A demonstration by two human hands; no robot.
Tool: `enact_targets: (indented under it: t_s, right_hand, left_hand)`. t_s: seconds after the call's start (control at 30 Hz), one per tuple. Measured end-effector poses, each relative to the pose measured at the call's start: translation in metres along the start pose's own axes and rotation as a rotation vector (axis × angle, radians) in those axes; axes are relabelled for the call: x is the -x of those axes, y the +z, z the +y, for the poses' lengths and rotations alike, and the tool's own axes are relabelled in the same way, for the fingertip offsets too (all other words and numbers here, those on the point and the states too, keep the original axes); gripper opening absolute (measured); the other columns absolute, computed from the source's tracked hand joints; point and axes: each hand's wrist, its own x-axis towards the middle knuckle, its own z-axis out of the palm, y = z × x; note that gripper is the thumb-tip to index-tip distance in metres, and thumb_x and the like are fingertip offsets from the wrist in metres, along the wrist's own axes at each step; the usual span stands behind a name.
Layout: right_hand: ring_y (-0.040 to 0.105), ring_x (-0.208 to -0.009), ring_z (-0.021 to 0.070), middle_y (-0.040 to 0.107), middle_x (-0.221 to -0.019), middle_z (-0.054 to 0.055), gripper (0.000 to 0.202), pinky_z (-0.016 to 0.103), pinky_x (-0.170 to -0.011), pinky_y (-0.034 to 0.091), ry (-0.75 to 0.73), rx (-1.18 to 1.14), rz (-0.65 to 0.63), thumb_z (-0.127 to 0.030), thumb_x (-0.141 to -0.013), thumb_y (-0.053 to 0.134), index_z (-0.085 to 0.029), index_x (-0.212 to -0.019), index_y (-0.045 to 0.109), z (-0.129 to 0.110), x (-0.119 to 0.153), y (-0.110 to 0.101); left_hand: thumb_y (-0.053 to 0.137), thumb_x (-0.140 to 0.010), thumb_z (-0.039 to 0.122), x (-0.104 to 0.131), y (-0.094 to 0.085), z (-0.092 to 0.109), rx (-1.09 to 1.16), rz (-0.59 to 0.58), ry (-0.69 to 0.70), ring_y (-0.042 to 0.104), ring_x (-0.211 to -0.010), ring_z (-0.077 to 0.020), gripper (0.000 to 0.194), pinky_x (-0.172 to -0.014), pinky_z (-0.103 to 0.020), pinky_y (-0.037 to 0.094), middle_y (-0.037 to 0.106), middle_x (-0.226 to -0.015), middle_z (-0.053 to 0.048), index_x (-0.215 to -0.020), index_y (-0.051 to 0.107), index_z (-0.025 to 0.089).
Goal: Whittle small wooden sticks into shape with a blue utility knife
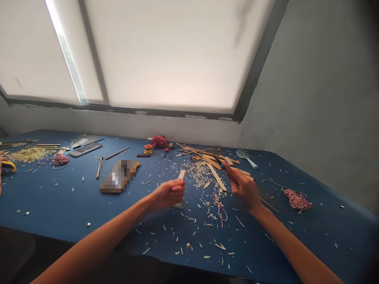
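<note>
My left hand [168, 194] is closed around a flat, pale strip of wood [182, 174], whose upper end sticks out above the fist. Just below that fist, a clear, flat piece [178, 206] shows, partly hidden. My right hand [243, 188] is over the wood pieces on the right, its index finger reaching forward and the other fingers curled. A small teal thing [222, 167] shows at its fingertips; what it belongs to is hidden. Between my hands lie a heap of wood shavings [201, 173], a flat wooden stick [217, 177] and a red-and-white string [219, 209].
Farther back lie thin sticks [195, 150], a pale green hairbrush [247, 158], a red toy [159, 141] and a pixelated packet [120, 176]. A string bundle [297, 200] sits right. At left are a phone [85, 150] and another person's hand with a yellow tool [9, 165].
</note>
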Motion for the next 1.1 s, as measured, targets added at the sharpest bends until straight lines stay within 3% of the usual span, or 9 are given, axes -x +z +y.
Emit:
enact_targets:
  t_s: [0.13, 0.27, 0.4, 0.53, 0.73, 1.1]
  right_hand:
    - [0.05, -0.055, 0.0087, 0.056, -0.083, 0.001, 0.048, 0.02, -0.05, 0.033, -0.085, 0.009, -0.111, -0.024, -0.093, 0.036, -0.032, -0.14, 0.033, -0.001, 0.004, 0.01]
    - [0.045, -0.053, 0.0069, 0.052, -0.081, 0.001, 0.051, 0.019, -0.05, 0.033, -0.135, -0.095, -0.126, -0.021, -0.092, 0.037, -0.03, -0.142, 0.03, -0.005, 0.006, 0.011]
    - [0.045, -0.055, 0.0079, 0.053, -0.085, 0.003, 0.058, 0.02, -0.051, 0.035, -0.282, -0.189, -0.217, -0.012, -0.089, 0.035, -0.032, -0.143, 0.025, -0.03, 0.01, 0.007]
    - [0.047, -0.057, 0.0114, 0.052, -0.08, 0.004, 0.064, 0.022, -0.05, 0.036, -0.375, -0.241, -0.267, -0.008, -0.084, 0.035, -0.033, -0.142, 0.027, -0.056, 0.015, 0.0]
    - [0.044, -0.052, 0.0109, 0.05, -0.081, 0.005, 0.067, 0.023, -0.047, 0.036, -0.368, -0.326, -0.205, -0.008, -0.083, 0.036, -0.032, -0.144, 0.024, -0.064, 0.021, -0.006]
    - [0.047, -0.06, 0.0086, 0.052, -0.085, 0.002, 0.058, 0.02, -0.055, 0.037, -0.301, -0.236, -0.317, -0.013, -0.089, 0.039, -0.033, -0.142, 0.027, -0.057, 0.017, 0.008]
  left_hand:
    - [0.052, -0.087, 0.028, -0.014, 0.004, -0.024, -0.165, 0.018, -0.046, 0.019, -0.046, -0.0045, 0.017, -0.047, -0.018, 0.018, 0.027, -0.055, 0.007, -0.08, 0.048, 0.013]
    - [0.055, -0.083, 0.042, -0.024, -0.002, -0.031, -0.328, 0.113, 0.04, 0.019, -0.045, -0.0048, 0.028, -0.047, -0.021, 0.013, 0.032, -0.055, 0.007, -0.079, 0.047, 0.015]
    - [0.057, -0.08, 0.047, -0.029, -0.014, -0.03, -0.342, 0.167, 0.094, 0.019, -0.045, -0.0051, 0.033, -0.048, -0.022, 0.013, 0.034, -0.055, 0.006, -0.078, 0.047, 0.016]
    - [0.053, -0.083, 0.046, -0.026, -0.014, -0.03, -0.373, 0.113, 0.081, 0.024, -0.047, -0.0062, 0.032, -0.05, -0.023, 0.016, 0.037, -0.056, 0.005, -0.077, 0.049, 0.015]
    - [0.05, -0.085, 0.045, -0.024, -0.011, -0.03, -0.378, 0.067, 0.089, 0.025, -0.049, -0.0063, 0.031, -0.053, -0.022, 0.019, 0.038, -0.058, 0.004, -0.078, 0.049, 0.015]
    - [0.048, -0.087, 0.043, -0.024, -0.013, -0.03, -0.359, 0.069, 0.152, 0.024, -0.049, -0.0064, 0.028, -0.051, -0.02, 0.022, 0.036, -0.057, 0.004, -0.079, 0.047, 0.016]
